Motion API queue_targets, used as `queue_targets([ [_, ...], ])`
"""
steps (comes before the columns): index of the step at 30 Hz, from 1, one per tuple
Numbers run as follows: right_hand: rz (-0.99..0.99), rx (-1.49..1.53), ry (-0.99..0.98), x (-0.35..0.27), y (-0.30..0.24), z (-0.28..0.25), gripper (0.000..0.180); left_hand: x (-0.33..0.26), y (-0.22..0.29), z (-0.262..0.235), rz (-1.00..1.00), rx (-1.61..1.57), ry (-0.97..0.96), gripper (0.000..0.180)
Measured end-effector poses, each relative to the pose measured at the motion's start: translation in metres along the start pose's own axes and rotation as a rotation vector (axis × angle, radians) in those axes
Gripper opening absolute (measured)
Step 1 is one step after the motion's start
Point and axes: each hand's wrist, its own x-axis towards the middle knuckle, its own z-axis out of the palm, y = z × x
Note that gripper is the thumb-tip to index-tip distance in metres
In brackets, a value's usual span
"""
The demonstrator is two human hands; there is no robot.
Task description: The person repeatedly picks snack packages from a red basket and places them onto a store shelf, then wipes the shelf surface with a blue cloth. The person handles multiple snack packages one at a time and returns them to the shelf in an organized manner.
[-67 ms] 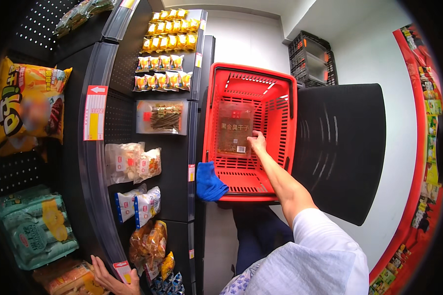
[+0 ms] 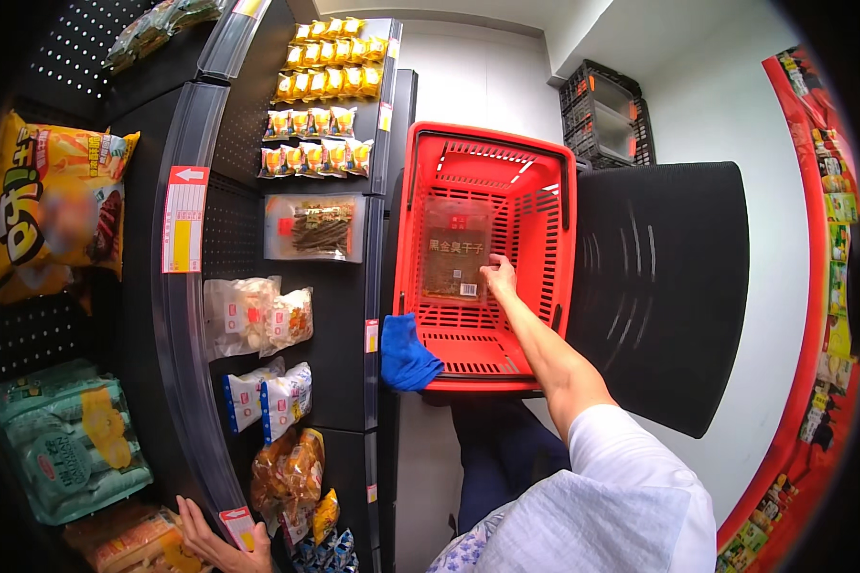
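Observation:
My right hand pinches the right edge of a flat, clear-fronted food package with dark brown contents. The package is inside a red plastic shopping basket, by its left wall; whether it touches the basket's bottom I cannot tell. At the lower left, my left hand lies against the shelf edge by a red-and-white price tag, fingers stretched out and holding nothing. Beside those fingers is an orange snack package. A blue cloth drapes over the basket's near left corner.
Black shelves on the left carry several rows of small yellow snack packs, a pack of dark strips, white bags and a teal package. Right of the basket is a black ribbed surface. Black crates are stacked behind.

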Motion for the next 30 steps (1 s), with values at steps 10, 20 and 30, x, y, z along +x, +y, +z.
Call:
queue_targets([
  [10, 0.115, 0.087, -0.005, -0.009, -0.006, 0.013, 0.069, 0.0, -0.001, 0.0, -0.015, 0.01, -0.006, 0.091],
  [20, 0.204, 0.085, 0.033, -0.007, -0.013, 0.015, 0.065, 0.001, -0.003, 0.002, 0.002, 0.003, -0.002, 0.092],
  [30, 0.205, 0.323, -0.027, -0.009, -0.011, 0.015, 0.054, 0.004, -0.001, 0.003, 0.025, 0.001, 0.012, 0.09],
])
